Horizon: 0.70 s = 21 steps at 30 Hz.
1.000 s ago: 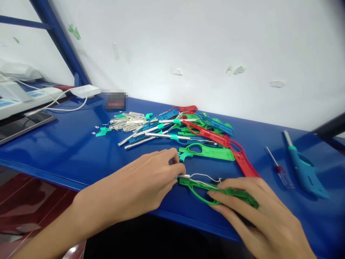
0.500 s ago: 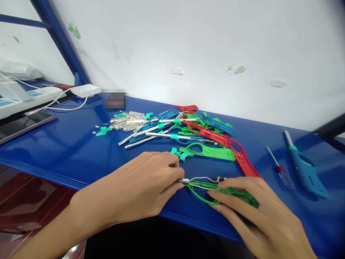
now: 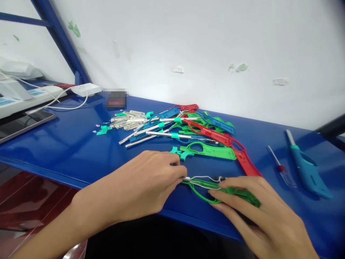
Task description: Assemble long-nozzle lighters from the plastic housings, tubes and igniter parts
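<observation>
Near the table's front edge, my left hand [image 3: 151, 181] is closed, pinching a metal lighter tube [image 3: 186, 178]; only the tube's short end shows past the fingertips. That end lies at the front of a green lighter shell [image 3: 202, 197], just ahead of its trigger loop. My right hand [image 3: 258, 207] grips the shell's handle end, with fingers over its top and near side. Thin white wire [image 3: 202, 177] runs from the tube toward a small black part [image 3: 217, 178] by my right fingertips. The handle's inside is mostly covered by my right hand.
Behind my hands lie loose teal clips [image 3: 185, 155], a light-green shell [image 3: 215, 151], red shells [image 3: 246, 160], metal tubes [image 3: 161, 134] and pale slim parts [image 3: 129, 122] in a heap. A screwdriver [image 3: 285, 176] and a blue lighter [image 3: 309, 172] lie right. Left are a tablet [image 3: 35, 120] and cables.
The view has shifted very slightly. Both hands keep their grip on the tube and green shell, with my left fingertips slightly farther right along the tube.
</observation>
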Each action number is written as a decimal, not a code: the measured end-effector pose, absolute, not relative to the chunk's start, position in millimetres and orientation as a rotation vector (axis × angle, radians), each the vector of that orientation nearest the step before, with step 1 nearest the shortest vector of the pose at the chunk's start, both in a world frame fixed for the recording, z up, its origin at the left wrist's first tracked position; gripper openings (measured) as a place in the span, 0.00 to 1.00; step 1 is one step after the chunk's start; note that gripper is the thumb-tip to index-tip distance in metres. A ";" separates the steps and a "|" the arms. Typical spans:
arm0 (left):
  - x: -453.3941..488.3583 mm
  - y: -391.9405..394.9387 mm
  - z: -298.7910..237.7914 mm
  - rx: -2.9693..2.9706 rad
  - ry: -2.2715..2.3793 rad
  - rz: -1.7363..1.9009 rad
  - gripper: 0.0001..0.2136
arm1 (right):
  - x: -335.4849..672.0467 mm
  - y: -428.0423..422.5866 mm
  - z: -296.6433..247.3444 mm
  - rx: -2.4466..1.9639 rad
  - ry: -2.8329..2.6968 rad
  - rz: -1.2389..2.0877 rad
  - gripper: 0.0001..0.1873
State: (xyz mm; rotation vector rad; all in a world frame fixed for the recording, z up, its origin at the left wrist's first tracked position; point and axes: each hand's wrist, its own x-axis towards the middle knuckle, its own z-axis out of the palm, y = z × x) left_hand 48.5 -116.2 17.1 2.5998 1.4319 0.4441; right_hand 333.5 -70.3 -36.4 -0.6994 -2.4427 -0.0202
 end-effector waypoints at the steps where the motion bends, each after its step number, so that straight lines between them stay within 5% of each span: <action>1: 48.5 -115.9 17.0 2.587 1.445 0.422 0.11 | 333.5 -70.4 -36.4 -0.700 -2.443 -0.020 0.10; 21: 47.4 -116.5 19.1 2.572 1.453 0.246 0.11 | 332.8 -72.0 -33.1 -0.723 -2.436 -0.012 0.10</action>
